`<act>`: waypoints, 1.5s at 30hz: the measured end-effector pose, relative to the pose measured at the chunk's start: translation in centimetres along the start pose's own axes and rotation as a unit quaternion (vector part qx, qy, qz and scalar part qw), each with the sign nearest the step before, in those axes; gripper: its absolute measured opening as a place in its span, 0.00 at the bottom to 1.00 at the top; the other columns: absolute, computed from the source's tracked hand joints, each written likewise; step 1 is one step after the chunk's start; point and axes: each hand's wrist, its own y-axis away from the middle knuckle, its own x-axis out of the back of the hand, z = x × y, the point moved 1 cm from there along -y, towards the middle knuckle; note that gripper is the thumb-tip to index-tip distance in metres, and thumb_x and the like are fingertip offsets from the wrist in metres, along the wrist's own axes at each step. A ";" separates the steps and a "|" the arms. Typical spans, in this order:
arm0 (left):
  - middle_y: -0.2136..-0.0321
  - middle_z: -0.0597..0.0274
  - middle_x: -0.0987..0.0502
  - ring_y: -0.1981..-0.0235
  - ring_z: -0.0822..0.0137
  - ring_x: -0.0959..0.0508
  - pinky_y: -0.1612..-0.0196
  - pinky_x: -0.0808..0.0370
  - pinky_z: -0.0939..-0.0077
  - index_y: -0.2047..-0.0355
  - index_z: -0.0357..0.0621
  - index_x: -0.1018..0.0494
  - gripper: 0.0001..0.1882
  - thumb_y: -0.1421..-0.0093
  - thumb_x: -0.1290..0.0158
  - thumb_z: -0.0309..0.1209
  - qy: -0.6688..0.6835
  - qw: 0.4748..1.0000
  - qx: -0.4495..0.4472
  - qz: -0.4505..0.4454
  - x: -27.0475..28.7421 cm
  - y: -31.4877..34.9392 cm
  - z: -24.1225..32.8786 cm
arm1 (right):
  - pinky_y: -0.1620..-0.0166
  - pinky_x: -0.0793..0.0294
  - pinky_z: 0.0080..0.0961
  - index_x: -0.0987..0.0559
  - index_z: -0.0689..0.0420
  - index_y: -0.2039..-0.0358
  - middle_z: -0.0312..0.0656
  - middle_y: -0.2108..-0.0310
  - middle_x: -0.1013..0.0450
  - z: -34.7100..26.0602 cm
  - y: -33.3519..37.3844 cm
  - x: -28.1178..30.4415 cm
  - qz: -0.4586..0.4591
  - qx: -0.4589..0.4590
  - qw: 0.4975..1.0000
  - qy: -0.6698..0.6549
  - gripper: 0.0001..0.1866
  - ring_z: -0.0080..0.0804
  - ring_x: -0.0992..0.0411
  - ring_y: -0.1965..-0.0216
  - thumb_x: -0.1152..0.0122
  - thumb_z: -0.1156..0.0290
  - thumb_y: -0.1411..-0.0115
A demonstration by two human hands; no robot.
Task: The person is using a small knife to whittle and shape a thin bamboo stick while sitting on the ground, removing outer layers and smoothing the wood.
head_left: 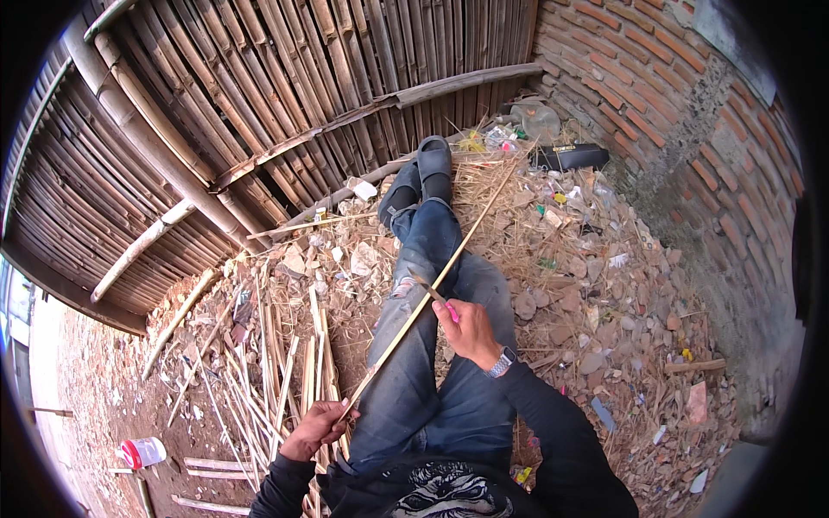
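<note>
The wall of weathered brown bamboo slats [345,69] takes up the far left of your view, braced by thick poles. Beneath you spreads the ground of broken stone, dry straw and litter [596,319], with the wall of reddish brick and grey mortar [673,121] standing along the right. Your legs in faded blue jeans [401,363] stretch away from you over the rubble. To their left lies the loose pile of pale split-bamboo lengths [276,371].

The long, thin, straw-coloured bamboo strip [397,341] slants across your legs, from near left to far right; whether its far end touches the ground, you cannot tell. Your dark grey slip-on shoes [434,157] are close together at the far side, left of the black oblong case [570,156] by the brick wall.

Your left hand [322,427] is closed, fingers pinching the strip's near end. Your right hand [471,332] is curled firmly around the small knife with a pink handle [440,300], whose blade crosses the strip about midway. The clear jar with a red lid [143,452] lies tipped over at near left. On your right wrist sits the silvery square-faced watch [502,362].
</note>
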 end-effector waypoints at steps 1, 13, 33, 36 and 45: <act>0.86 0.70 0.35 0.91 0.79 0.41 0.87 0.48 0.80 0.57 0.34 0.18 0.20 0.23 0.51 0.41 0.002 1.000 -0.001 0.006 -1.1 -0.8 0.5 | 0.77 0.33 0.47 0.25 0.61 0.83 0.53 0.88 0.32 -0.3 1.2 -0.8 -0.028 0.026 0.999 0.011 0.34 0.56 0.28 0.82 0.46 0.45 0.28; 0.87 0.71 0.36 0.92 0.80 0.43 0.89 0.50 0.81 0.59 0.34 0.19 0.21 0.24 0.49 0.43 0.024 0.999 0.010 0.023 -3.7 -0.6 2.0 | 0.74 0.27 0.53 0.19 0.61 0.78 0.59 0.83 0.26 5.0 -4.8 5.1 0.007 -0.038 0.980 0.194 0.34 0.62 0.24 0.77 0.51 0.44 0.26; 0.87 0.67 0.33 0.92 0.76 0.41 0.87 0.49 0.78 0.57 0.33 0.17 0.18 0.26 0.46 0.38 0.021 0.996 0.065 0.052 9.5 8.2 -5.2 | 0.65 0.29 0.51 0.22 0.63 0.82 0.57 0.83 0.27 12.3 -11.7 14.5 0.160 -0.174 0.964 0.119 0.39 0.57 0.25 0.75 0.54 0.40 0.27; 0.88 0.69 0.33 0.91 0.76 0.39 0.86 0.46 0.78 0.71 0.35 0.19 0.20 0.26 0.46 0.38 -0.064 0.993 0.010 0.099 8.5 6.6 -4.5 | 0.70 0.30 0.50 0.22 0.62 0.81 0.56 0.84 0.27 6.8 -10.1 11.0 0.101 -0.077 0.984 0.123 0.38 0.57 0.25 0.78 0.52 0.40 0.28; 0.89 0.70 0.30 0.87 0.80 0.34 0.83 0.40 0.77 0.83 0.38 0.23 0.28 0.27 0.45 0.41 -0.337 0.903 -0.175 0.201 7.1 5.7 -3.1 | 0.70 0.23 0.55 0.16 0.58 0.76 0.57 0.82 0.24 5.2 -5.4 5.4 -0.029 0.028 0.972 0.232 0.34 0.61 0.22 0.76 0.51 0.40 0.29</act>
